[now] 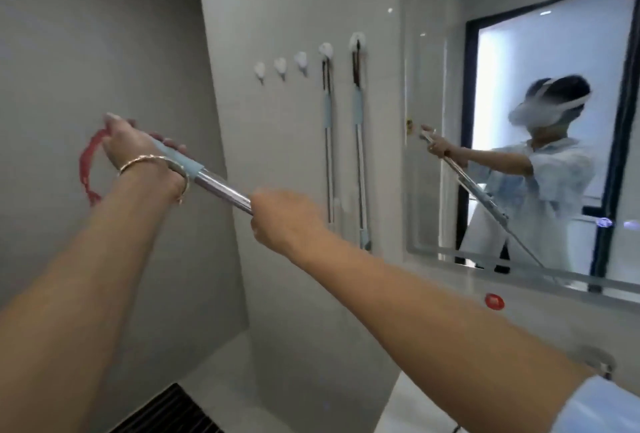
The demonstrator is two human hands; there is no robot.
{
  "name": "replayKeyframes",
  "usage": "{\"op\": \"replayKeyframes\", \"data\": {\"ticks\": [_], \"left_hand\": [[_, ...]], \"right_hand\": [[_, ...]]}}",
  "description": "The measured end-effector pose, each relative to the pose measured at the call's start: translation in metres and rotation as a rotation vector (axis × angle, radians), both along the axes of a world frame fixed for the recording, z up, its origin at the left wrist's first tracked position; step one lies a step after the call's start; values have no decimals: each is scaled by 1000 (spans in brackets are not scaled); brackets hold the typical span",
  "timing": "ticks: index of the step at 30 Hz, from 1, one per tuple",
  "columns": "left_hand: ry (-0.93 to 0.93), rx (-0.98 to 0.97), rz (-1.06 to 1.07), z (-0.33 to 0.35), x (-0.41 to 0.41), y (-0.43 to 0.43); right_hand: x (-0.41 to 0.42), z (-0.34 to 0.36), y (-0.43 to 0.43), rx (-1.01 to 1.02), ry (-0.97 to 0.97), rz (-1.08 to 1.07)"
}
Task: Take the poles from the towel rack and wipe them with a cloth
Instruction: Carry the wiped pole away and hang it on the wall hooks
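Perhaps the main risk: the long end of the silver metal pole with a pale-blue grip sleeve [221, 188] is hidden below the arms. If it swings unseen, it could strike the large wall mirror [485, 261] at right.
Second risk: a wide turn could knock the two matching silver poles [328, 155] off the white wall hooks [280, 65] on the far wall.
Third risk: the red cord loop [86, 169] dangling at the far-left tip could snag on fingers.
Missing item: no cloth is in view, so one hand would have to let go to fetch it. That would leave a long pole in a single grip.
Left hand [138, 148]: wrapped round the blue sleeve at the pole's far-left end.
Right hand [287, 221]: closed round the bare shaft, nearer and further right.
Pole position: off the hooks, slanting between both hands.
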State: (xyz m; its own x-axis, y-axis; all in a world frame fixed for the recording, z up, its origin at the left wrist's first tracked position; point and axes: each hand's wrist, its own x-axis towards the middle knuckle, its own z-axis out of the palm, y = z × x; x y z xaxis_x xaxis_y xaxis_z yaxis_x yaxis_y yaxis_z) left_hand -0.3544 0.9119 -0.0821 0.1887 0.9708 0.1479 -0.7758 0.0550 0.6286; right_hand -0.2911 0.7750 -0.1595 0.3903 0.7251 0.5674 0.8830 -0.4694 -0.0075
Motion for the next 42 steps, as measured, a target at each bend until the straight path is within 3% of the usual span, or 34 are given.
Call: {"op": "replayKeyframes", "data": {"ticks": [4,11,18,24,27,32,37,42], "left_hand": [[27,148,122,30,-49,71],[188,335,314,39,-79,154],[557,603,382,37,-24,194],[896,891,252,14,93,209],[953,956,197,-4,161,218],[1109,1122,80,-44,272,226],[1209,1222,-4,-72,329,249],[1122,1285,-36,-63,342,284]], "right_hand": [[-20,13,91,16,149,179],[-24,-42,193,-44,398,349],[24,-74,245,-141,743,461],[129,-66,274,-464,572,426],[202,-32,271,-249,562,361],[289,10,249,583,640,448],[330,20,277,732,501,308],[351,32,314,726,516,209]]}}
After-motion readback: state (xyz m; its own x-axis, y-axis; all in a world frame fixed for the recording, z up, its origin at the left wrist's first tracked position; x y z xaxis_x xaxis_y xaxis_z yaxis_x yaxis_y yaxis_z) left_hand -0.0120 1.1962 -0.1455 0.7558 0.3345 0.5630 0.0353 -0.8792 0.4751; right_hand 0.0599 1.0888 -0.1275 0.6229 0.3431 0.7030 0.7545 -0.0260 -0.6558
